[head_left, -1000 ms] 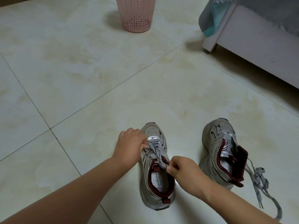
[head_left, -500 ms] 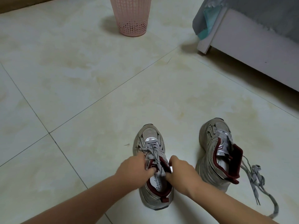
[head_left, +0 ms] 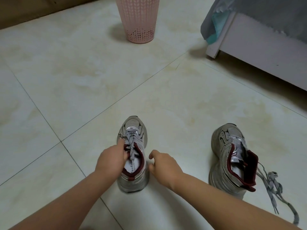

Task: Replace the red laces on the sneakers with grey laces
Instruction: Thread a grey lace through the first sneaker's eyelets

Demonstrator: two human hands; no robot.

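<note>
Two grey sneakers with dark red collars stand on the tiled floor. The left sneaker [head_left: 132,127] is threaded with a grey lace [head_left: 131,143]. My left hand [head_left: 110,160] grips this shoe at its collar, fingers curled over the left edge beside the lace ends. My right hand [head_left: 163,165] hovers just right of the shoe with loosely curled fingers, holding nothing. The right sneaker [head_left: 224,163] leans with its tongue flopped open, and its loose grey lace [head_left: 274,188] trails onto the floor at its right.
A pink perforated basket [head_left: 138,19] stands at the back centre. A white bed frame [head_left: 259,48] with grey bedding hanging over it fills the upper right. A brown board runs along the far left wall.
My right hand has let go of the lace and moved right, off the left sneaker. My left hand has slid back from the toe area to the collar.
</note>
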